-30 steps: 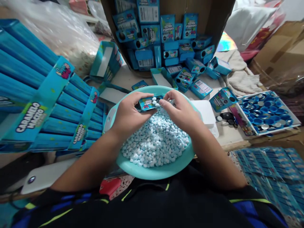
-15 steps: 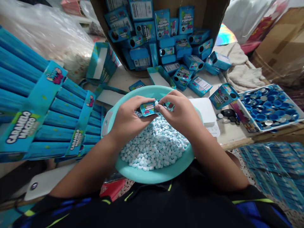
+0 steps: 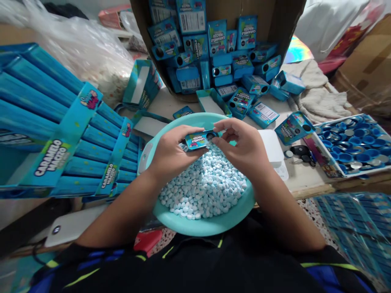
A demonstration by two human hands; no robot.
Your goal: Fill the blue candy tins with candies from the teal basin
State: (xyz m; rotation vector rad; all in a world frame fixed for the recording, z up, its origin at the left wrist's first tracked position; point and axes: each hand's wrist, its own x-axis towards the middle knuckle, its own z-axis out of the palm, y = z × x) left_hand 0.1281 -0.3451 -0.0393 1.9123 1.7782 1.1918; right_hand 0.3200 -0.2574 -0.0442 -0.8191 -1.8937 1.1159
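Note:
My left hand grips a small blue candy packet between thumb and fingers, above the bowl's far side. My right hand pinches the packet's right end, where a dark round opening shows. Both hands hover over a wide teal plastic bowl. A heap of small pale blue and white candies fills it, just below the packet. No loose candy shows on the packet.
A cardboard box of blue packets stands behind the bowl, with more packets scattered before it. Long blue cartons stack at left. At right lies a tray of blue and silver caps, beside a white box. Blue sheets lie lower right.
The white candies sitting at the packet's opening are gone from view. The packet now shows its dark round opening, and my right fingers have shifted slightly along its end.

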